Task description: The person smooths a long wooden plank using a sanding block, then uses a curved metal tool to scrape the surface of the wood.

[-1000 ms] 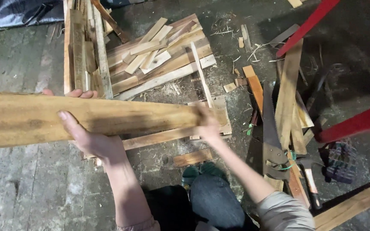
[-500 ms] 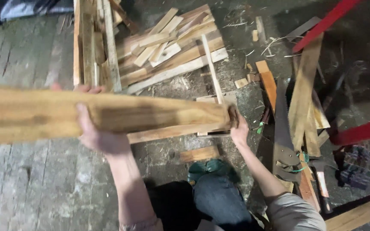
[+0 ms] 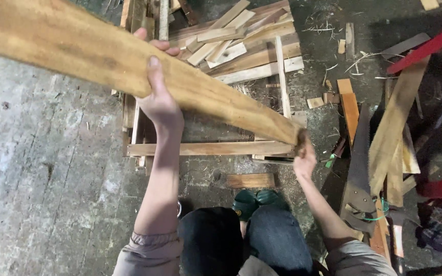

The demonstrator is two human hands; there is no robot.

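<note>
While both hands grip it, the plank [image 3: 103,56] runs off-frame upper left.

plank [image 3: 103,56] honey-tan, darker grain streaks | scrap pile [image 3: 241,41] pale yellow-brown | floor [image 3: 42,168] mottled grey, scuffed white | handsaw [image 3: 359,168] dark grey-brown blade | bar [image 3: 425,46] bright red | shoes [image 3: 254,202] dark green | sleeves [image 3: 149,250] dusty taupe
</note>
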